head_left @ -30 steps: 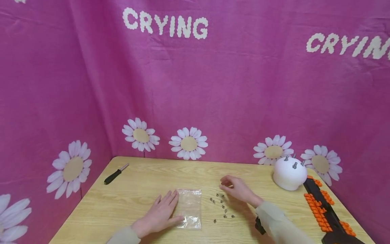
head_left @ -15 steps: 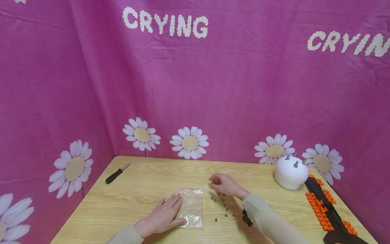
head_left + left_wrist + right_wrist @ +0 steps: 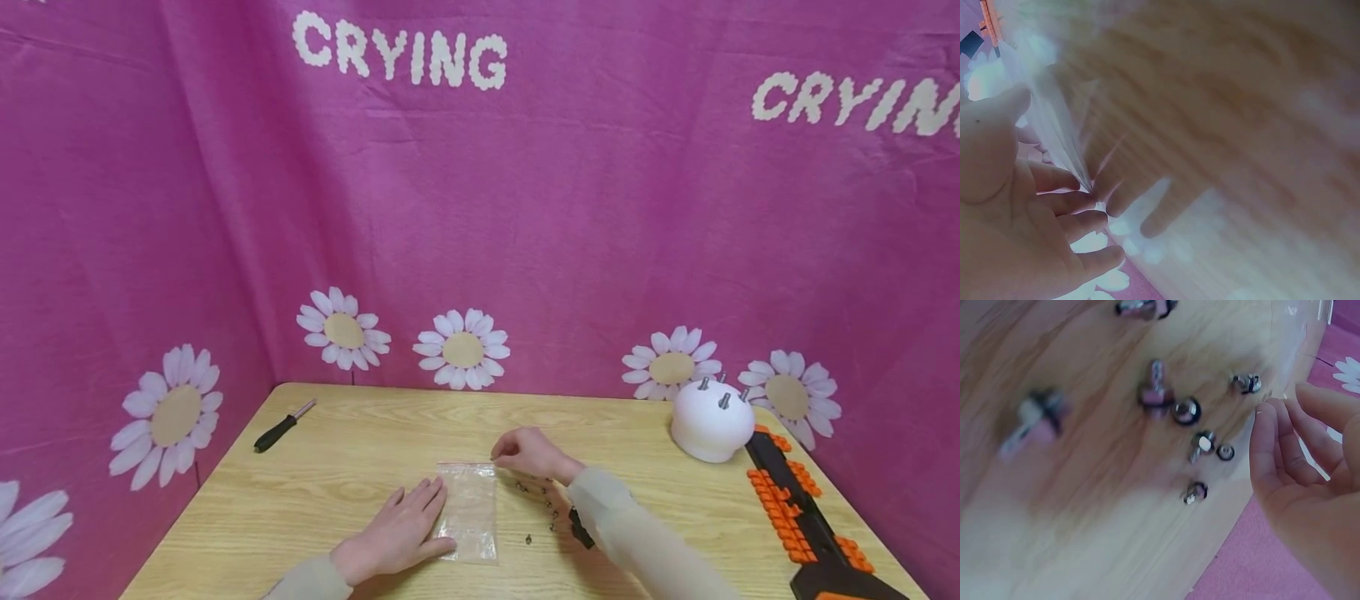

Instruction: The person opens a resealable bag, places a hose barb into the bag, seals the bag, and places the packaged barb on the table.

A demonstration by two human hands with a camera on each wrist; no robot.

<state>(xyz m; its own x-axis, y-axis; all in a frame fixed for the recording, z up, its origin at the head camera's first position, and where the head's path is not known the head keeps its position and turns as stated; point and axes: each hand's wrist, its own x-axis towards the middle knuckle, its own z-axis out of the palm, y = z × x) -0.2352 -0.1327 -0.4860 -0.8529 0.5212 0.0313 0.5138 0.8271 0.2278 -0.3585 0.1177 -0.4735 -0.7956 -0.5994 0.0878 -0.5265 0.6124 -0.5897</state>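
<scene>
A clear zip-lock plastic bag [image 3: 471, 512] lies flat on the wooden table. My left hand [image 3: 401, 527] rests along its left side, fingers straight and thumb over the lower left part. In the left wrist view, the fingers of the left hand [image 3: 1035, 219] lie at the bag's edge. My right hand [image 3: 531, 452] is at the bag's upper right corner with fingers bent. In the right wrist view, the fingertips of the right hand [image 3: 1285, 406] meet near that corner; whether they pinch it cannot be made out. Several small metal screws with dark washers [image 3: 1202, 444] lie beside the bag, partly under the right arm.
A black-handled screwdriver [image 3: 283, 427] lies at the far left of the table [image 3: 352, 467]. Toward the right stand a white rounded object with metal bolts on top [image 3: 712, 423] and a long black part with orange ridged pieces [image 3: 802, 508]. Pink fabric hangs behind.
My right hand has moved left, over the screws, to the bag's upper right corner. The left hand has stayed at the bag's left side.
</scene>
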